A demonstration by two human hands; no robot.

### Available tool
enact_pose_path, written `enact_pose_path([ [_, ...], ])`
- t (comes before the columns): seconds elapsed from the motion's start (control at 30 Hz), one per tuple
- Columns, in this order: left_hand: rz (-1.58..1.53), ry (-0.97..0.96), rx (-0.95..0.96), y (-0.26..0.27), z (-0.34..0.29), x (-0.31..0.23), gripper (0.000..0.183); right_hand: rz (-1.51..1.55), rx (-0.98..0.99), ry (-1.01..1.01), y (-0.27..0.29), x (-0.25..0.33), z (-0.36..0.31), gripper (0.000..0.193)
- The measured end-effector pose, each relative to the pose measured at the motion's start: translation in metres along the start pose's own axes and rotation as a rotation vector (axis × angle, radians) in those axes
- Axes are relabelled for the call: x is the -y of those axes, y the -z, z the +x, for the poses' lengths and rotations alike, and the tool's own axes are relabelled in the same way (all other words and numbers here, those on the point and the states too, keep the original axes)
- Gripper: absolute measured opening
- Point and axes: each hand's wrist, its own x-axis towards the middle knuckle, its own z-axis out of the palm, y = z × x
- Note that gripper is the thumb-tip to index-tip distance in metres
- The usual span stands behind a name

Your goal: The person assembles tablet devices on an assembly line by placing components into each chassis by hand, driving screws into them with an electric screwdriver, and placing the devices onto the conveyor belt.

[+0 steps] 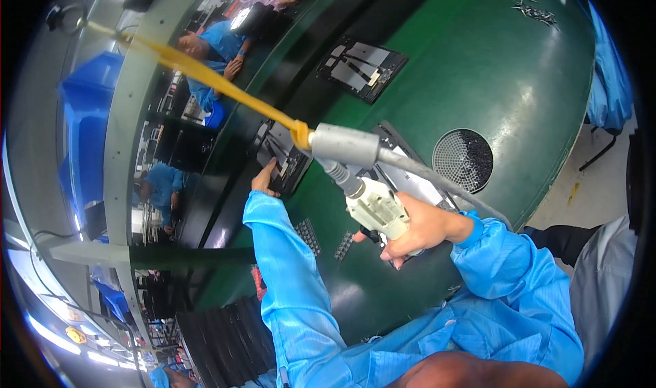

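My right hand (427, 225) is wrapped round a pale electric screwdriver (378, 209), which hangs from a yellow strap (212, 80) by a grey cylinder (345, 146). Below the screwdriver lies an opened flat device (417, 188) with a light panel, partly hidden by the tool and my hand. My left hand (265, 179) reaches out to the left and grips the near edge of a second opened tablet-like device (279, 142) with a dark frame and grey inside. The screwdriver's tip is hidden behind my right hand.
A round dish (465, 160) of small dark parts sits right of the device. Small-part strips (307, 238) lie between my arms. Another opened device (362, 68) and a pile of metal pieces (536, 14) are farther off. A black stack (222, 343) stands lower left; people sit beyond the bench.
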Motion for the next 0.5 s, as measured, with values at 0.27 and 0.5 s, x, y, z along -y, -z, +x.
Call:
enact_pose_path([
  [0.27,-0.329,0.113,0.256,0.010,0.019,0.001,0.020,0.020,0.036,0.014,-0.004,0.003,0.001,0.054],
  [0.5,-0.454,-0.211,0.378,-0.010,-0.021,-0.020,0.036,0.046,0.065,0.004,-0.009,0.006,0.000,0.053],
])
